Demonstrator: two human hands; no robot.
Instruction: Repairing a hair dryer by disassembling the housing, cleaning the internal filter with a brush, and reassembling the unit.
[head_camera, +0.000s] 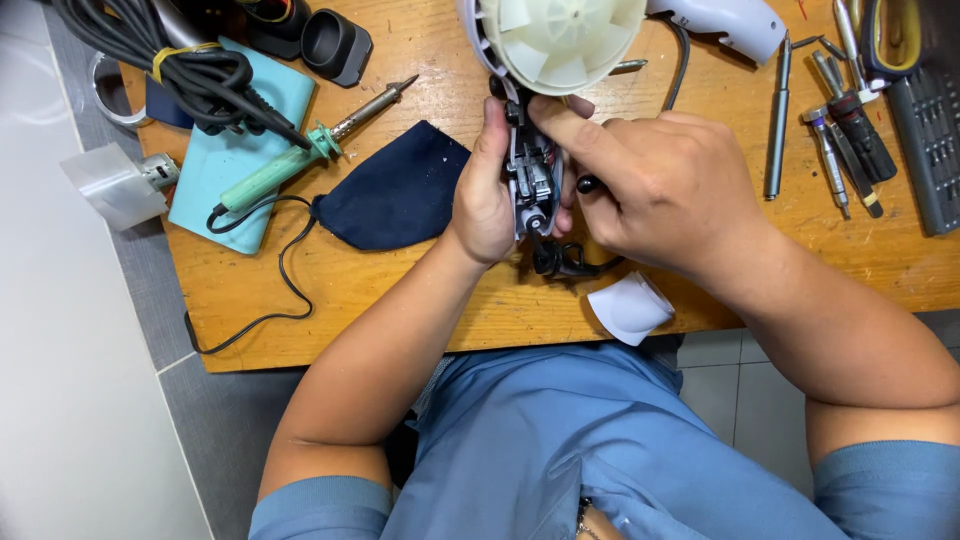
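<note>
My left hand (483, 190) grips the dark inner handle assembly (532, 180) of an opened hair dryer, held upright over the wooden table (420, 290). Its white fan wheel (558, 40) sits at the top of the assembly. My right hand (655, 185) closes around the same assembly from the right, index finger pressing on its upper part. A black cord end (560, 262) hangs below my hands. Small parts inside the handle are partly hidden by my fingers.
A green-handled soldering iron (300, 160) lies on a teal pad (235, 150) at left, beside a dark blue cloth (395, 190). Screwdrivers (845, 120) and a bit set (930, 140) lie at right. A white shell piece (632, 308) rests at the table's near edge.
</note>
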